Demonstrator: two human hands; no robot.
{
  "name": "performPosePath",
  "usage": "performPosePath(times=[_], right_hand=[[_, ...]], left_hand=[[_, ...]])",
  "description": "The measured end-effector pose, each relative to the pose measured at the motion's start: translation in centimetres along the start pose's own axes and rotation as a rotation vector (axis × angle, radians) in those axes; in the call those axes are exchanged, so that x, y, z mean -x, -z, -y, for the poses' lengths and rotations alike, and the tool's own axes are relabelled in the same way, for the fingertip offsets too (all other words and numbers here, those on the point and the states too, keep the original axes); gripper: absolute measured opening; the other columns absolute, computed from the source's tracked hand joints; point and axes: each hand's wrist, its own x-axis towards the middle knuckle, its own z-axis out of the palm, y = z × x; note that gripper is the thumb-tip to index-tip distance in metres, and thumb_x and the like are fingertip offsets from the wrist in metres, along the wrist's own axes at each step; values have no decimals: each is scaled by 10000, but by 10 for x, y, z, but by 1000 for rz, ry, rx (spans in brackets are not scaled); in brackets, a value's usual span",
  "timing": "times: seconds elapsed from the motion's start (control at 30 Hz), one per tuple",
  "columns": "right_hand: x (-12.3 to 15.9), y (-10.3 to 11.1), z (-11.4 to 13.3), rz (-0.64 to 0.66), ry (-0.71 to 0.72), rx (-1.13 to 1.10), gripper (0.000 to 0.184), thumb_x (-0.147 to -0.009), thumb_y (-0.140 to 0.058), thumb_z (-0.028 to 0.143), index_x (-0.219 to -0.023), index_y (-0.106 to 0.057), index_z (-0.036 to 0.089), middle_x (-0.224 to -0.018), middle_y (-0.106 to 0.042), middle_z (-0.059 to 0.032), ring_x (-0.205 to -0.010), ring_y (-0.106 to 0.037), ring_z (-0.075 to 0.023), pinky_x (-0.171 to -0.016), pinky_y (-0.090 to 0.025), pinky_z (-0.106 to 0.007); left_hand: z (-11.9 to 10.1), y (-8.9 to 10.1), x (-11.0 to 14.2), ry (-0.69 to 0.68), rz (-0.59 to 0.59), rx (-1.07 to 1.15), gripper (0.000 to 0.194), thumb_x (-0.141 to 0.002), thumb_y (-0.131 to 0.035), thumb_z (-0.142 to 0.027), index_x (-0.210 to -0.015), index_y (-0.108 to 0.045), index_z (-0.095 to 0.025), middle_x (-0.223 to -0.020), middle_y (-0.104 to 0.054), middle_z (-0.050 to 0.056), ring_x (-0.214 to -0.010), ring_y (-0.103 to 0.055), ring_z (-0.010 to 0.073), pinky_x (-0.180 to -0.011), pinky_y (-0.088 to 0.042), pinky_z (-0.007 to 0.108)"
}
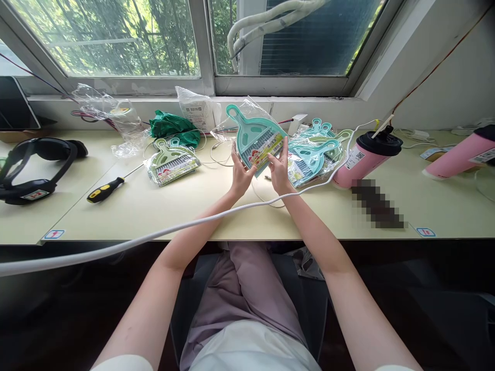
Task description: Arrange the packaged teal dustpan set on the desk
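Note:
Both my hands hold up a teal mini dustpan and brush set (254, 135) in a clear plastic bag above the desk (185, 206). My left hand (240, 174) grips its lower left edge. My right hand (280, 169) grips its lower right edge near the paper label. The set is tilted, handle pointing up and left. A pile of several more teal and green bagged sets (315, 149) lies just right of my hands. One green bagged set (172, 162) lies flat to the left.
A white cable (154, 234) runs across the desk under my arms. A yellow-handled screwdriver (106, 189), black goggles (33, 165), empty plastic bags (116, 121), a green cloth (172, 126), a pink cup with straw (367, 154) and a pink bottle (460, 152) lie around.

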Motion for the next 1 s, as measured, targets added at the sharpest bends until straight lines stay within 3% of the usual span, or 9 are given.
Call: performPosePath(times=[0.23,0.33,0.43,0.53,0.6,0.7,0.8,0.9,1.0], right_hand=[[1,-4,0,-138,-48,-245,1175,-774,-774,380,-1606,56,372,-1474,-563,-55,-1297,-603,-192,-1049,-550,-388],[-1,-2,-2,-206,-57,-294,1164,-811,-741,319,-1590,120,394,-1500,-542,-44,-1294,-609,-181,-1043,-555,-405],[-4,0,-2,-295,-83,-311,1133,-847,-683,251,-1574,173,405,-1538,-498,-45,-1303,-601,-169,-1042,-557,-419],[-7,2,0,-365,-115,-287,1094,-867,-636,217,-1565,180,429,-1542,-485,-41,-1300,-598,-151,-1022,-569,-416],[-7,3,0,-382,-113,-265,1079,-875,-625,214,-1562,174,444,-1525,-496,-38,-1287,-604,-142,-1014,-573,-410],[-7,2,-2,-391,-91,-211,1071,-884,-635,239,-1561,167,455,-1479,-529,-32,-1290,-595,-134,-1015,-569,-402],[-6,2,-4,-398,-70,-166,1076,-889,-642,268,-1567,177,433,-1459,-536,-36,-1318,-570,-135,-1035,-555,-390],[-6,4,-2,-381,-70,-199,1118,-870,-662,261,-1566,201,407,-1463,-544,-35,-1307,-580,-135,-1062,-536,-375],[-6,5,5,-273,-76,-237,1177,-836,-706,283,-1560,213,414,-1459,-570,-18,-1284,-605,-149,-1057,-541,-389]], left_hand=[[-3,7,-8,-33,70,-48,1084,-772,-781,-518,-1604,-130,-273,-1413,-593,130,-1320,-580,280,-1103,-482,380],[6,2,-5,-6,147,23,1019,-716,-819,-531,-1549,-297,-262,-1331,-653,121,-1187,-669,264,-998,-554,376],[18,-5,1,92,250,32,795,-681,-828,-556,-1324,-562,-173,-1172,-727,139,-913,-750,237,-828,-609,364],[25,-9,7,208,308,-42,498,-830,-685,-554,-1041,-687,-103,-911,-774,140,-676,-728,184,-683,-597,321],[23,-8,10,201,311,-175,394,-937,-553,-462,-992,-716,-107,-808,-773,109,-601,-694,152,-639,-568,287],[15,-4,13,29,409,-517,287,-965,-495,-293,-964,-750,-161,-776,-774,51,-616,-684,135,-680,-532,259],[8,-4,15,-126,588,-781,295,-972,-486,-270,-900,-760,-190,-801,-776,41,-716,-710,160,-738,-516,270],[12,0,11,-150,660,-827,243,-928,-588,-351,-1051,-746,-213,-909,-781,49,-787,-720,184,-776,-528,298],[24,8,-2,-111,634,-648,430,-788,-748,-364,-1188,-698,-215,-1052,-765,76,-884,-715,204,-847,-549,340]])
